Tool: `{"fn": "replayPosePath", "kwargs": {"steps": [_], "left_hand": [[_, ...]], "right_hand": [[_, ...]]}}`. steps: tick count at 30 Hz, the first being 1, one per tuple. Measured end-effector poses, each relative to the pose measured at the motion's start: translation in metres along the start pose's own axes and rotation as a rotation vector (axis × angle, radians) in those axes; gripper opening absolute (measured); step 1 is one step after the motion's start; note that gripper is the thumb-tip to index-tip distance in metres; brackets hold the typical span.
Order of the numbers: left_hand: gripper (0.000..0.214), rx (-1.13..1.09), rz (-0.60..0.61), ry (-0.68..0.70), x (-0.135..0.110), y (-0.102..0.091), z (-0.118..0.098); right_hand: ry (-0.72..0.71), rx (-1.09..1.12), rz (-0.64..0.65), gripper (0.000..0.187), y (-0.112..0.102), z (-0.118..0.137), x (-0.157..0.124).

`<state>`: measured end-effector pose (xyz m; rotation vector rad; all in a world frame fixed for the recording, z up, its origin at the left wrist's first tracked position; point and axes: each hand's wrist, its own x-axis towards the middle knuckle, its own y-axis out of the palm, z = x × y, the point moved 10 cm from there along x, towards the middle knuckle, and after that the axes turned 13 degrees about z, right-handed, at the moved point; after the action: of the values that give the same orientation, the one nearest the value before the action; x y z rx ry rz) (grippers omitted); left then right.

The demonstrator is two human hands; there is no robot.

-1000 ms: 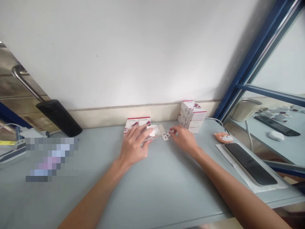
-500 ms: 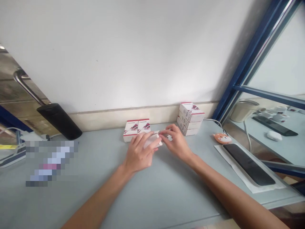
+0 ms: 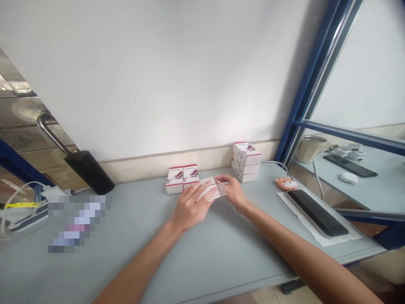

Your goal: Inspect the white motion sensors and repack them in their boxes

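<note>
On the grey desk (image 3: 133, 261), hands (image 3: 191, 207) (image 3: 233, 192) pinch a white packet (image 3: 212, 189)

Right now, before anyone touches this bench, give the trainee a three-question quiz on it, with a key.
1. True or false: the left hand and the right hand both touch the pale packet.
2. Multiple choice: what lies on the white sheet? A) a mug B) a black screen device C) a pen
3. Short answer: which is taller, the stack of boxes or the pair of boxes?

Key: 1 true; 2 B; 3 the stack of boxes.
</note>
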<state>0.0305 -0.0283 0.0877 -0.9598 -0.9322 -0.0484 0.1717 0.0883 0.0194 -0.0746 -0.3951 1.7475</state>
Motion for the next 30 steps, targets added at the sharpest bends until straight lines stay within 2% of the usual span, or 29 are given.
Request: {"fn": "replayPosePath", "kwargs": {"steps": [5,11,15,18,24,30], "left_hand": [[0.058,-0.051,0.012,-0.044,0.005,0.005,0.003],[0.068,-0.075,0.053,-0.161,0.009,0.008,0.018],[0.074,-0.062,0.163,-0.269,0.007,0.012,0.031],[0.079,-0.053,0.242,-0.333,0.006,0.015,0.036],[0.089,-0.083,0.292,-0.333,0.009,0.017,0.032],[0.088,-0.059,0.229,-0.241,0.011,0.012,0.024]], "right_hand": [[-0.081,-0.086,-0.049,0.027,-0.014,0.011,0.003],[-0.223,-0.191,-0.142,0.013,-0.035,0.04,0.002],[-0.287,-0.261,-0.184,0.01,-0.041,0.056,-0.008],[-0.344,-0.417,-0.242,0.01,-0.042,0.069,-0.017],[-0.47,-0.649,-0.347,0.005,-0.039,0.085,-0.032],[-0.605,-0.771,-0.429,0.005,-0.037,0.102,-0.05]]}}
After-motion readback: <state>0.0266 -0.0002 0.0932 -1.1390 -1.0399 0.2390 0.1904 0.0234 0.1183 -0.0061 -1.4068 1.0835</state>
